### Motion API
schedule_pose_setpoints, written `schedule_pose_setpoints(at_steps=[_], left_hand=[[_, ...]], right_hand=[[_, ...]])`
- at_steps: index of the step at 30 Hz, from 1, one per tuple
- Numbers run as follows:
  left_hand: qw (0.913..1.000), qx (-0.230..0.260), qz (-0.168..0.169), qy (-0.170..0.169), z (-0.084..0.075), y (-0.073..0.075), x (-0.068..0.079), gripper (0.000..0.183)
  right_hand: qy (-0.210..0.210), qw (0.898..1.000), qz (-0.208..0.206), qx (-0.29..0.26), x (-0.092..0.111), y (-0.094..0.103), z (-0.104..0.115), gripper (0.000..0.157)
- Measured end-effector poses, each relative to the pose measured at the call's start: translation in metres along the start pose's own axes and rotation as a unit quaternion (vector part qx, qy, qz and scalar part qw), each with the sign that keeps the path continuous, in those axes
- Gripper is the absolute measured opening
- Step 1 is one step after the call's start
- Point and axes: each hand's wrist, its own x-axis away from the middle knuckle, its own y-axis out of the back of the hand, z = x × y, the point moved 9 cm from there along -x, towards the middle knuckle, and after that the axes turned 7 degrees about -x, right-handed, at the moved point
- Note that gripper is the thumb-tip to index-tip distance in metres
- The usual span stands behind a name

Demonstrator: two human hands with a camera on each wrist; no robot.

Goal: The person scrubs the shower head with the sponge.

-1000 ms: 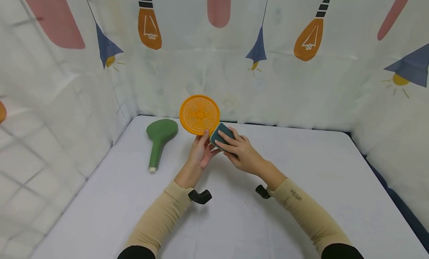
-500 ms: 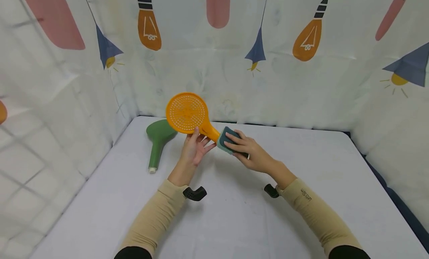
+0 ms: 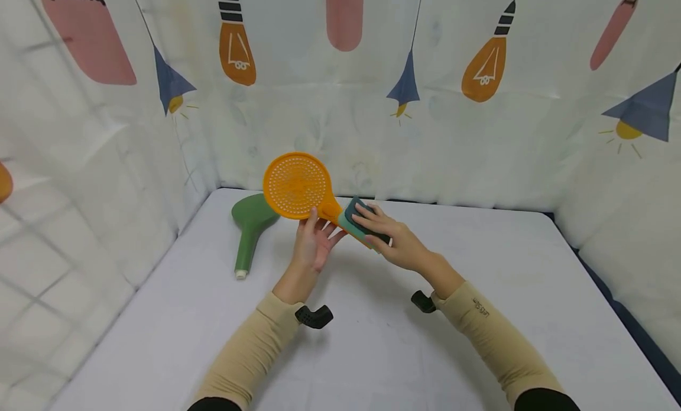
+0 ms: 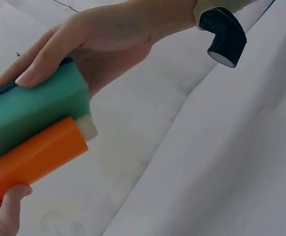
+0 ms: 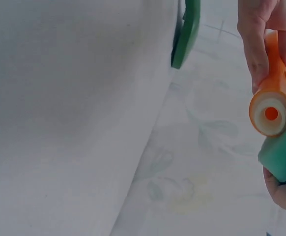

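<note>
In the head view my left hand (image 3: 311, 248) pinches an orange shower head (image 3: 296, 185) at the neck, its round perforated face tilted up over the far table edge. My right hand (image 3: 401, 243) grips a sponge (image 3: 354, 213), teal with a dark blue layer, against the shower head's handle. Seen from the left wrist, the sponge (image 4: 40, 105) lies along the orange handle (image 4: 40, 160), whose pale threaded end (image 4: 89, 128) sticks out. The right wrist view looks into the handle's hollow end (image 5: 271, 112), with the sponge (image 5: 282, 155) beside it.
A green shower head (image 3: 251, 227) lies on the white table (image 3: 372, 352), left of my hands, its pale threaded end towards me. A white cloth wall (image 3: 479, 151) printed with lamps and bulbs rises behind the table and along the sides.
The orange shower head has shifted left and its handle has come into view. The sponge went right along the handle, then slightly back left towards the neck.
</note>
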Motion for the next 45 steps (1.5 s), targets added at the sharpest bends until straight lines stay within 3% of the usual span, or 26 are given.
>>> schedule_pose_setpoints(at_steps=[9, 14, 18, 21, 25, 30, 33, 36, 42, 45], left_hand=[[0.9995, 0.024, -0.02, 0.008, -0.005, 0.008, 0.0, 0.034], [0.9998, -0.004, -0.004, 0.019, 0.005, -0.001, 0.003, 0.033], [0.9993, -0.016, 0.002, 0.034, 0.014, -0.01, 0.006, 0.033], [0.9992, -0.006, -0.018, 0.036, 0.018, -0.01, 0.009, 0.029], [0.9984, 0.008, -0.043, 0.037, 0.019, -0.008, 0.01, 0.026], [0.9966, 0.012, -0.075, 0.032, 0.012, -0.001, 0.006, 0.03], [0.9957, 0.007, -0.09, 0.022, 0.006, 0.004, 0.005, 0.034], [0.996, -0.006, -0.088, 0.015, 0.001, 0.007, 0.003, 0.038], [0.9976, -0.007, -0.065, 0.025, 0.004, -0.001, 0.003, 0.037], [0.9981, -0.011, -0.049, 0.036, 0.009, -0.009, 0.004, 0.035]], right_hand=[[0.004, 1.0, 0.012, -0.018, 0.017, 0.008, -0.004, 0.044], [-0.001, 1.0, 0.007, 0.006, 0.006, 0.005, -0.004, 0.047], [0.033, 0.997, -0.014, 0.064, -0.009, 0.001, 0.005, 0.048], [0.065, 0.984, -0.021, 0.163, -0.016, -0.007, 0.015, 0.047], [0.094, 0.953, -0.008, 0.288, -0.015, -0.021, 0.028, 0.047], [0.121, 0.921, 0.044, 0.369, -0.002, -0.034, 0.036, 0.053], [0.13, 0.909, 0.075, 0.388, 0.009, -0.038, 0.034, 0.057], [0.129, 0.917, 0.08, 0.37, 0.017, -0.033, 0.03, 0.059], [0.113, 0.958, 0.032, 0.262, 0.016, -0.009, 0.021, 0.056], [0.097, 0.974, -0.002, 0.207, 0.009, 0.002, 0.017, 0.051]])
